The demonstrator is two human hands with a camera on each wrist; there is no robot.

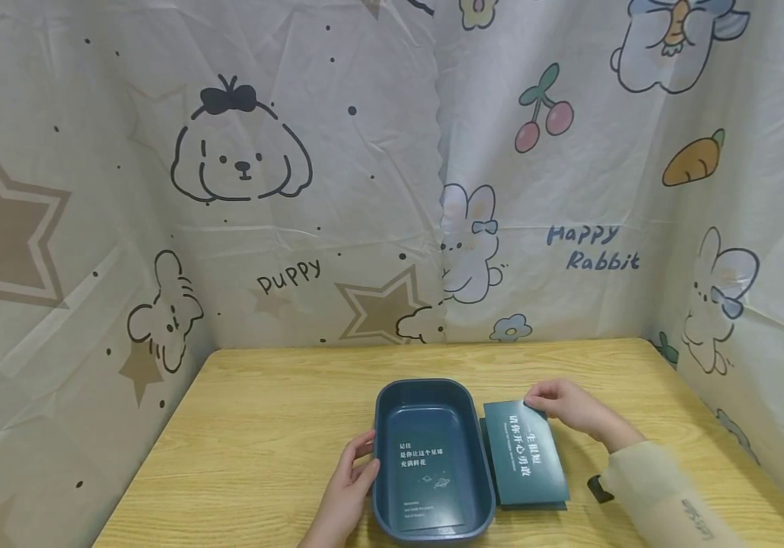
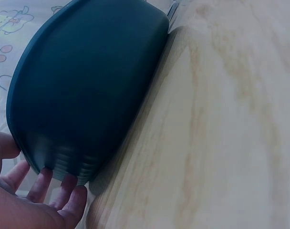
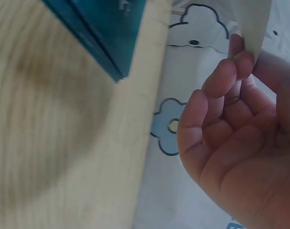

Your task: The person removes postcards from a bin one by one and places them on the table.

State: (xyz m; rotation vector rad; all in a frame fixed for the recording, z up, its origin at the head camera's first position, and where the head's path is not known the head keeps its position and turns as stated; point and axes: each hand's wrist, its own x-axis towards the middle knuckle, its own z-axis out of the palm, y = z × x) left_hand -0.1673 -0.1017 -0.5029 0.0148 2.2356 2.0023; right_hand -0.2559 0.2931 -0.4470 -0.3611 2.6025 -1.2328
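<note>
A dark teal storage box (image 1: 435, 392) with rounded corners stands on the table. Inside lies a teal card (image 1: 426, 487) with white Chinese print and small planet drawings. My left hand (image 1: 347, 487) holds the box's left side, thumb at the rim; in the left wrist view, its fingertips touch the ribbed outer wall. Right of the box, a teal card (image 1: 525, 453) lies tilted over another teal piece (image 1: 536, 508). My right hand (image 1: 570, 407) pinches the upper card's far right corner. The right wrist view shows thumb and index finger on a pale card edge (image 3: 253, 24).
A wooden-look table (image 1: 262, 426) carries everything. Printed cloth (image 1: 337, 228) hangs behind it and along both sides. A black strap piece (image 1: 600, 489) sits by the right sleeve (image 1: 659, 487).
</note>
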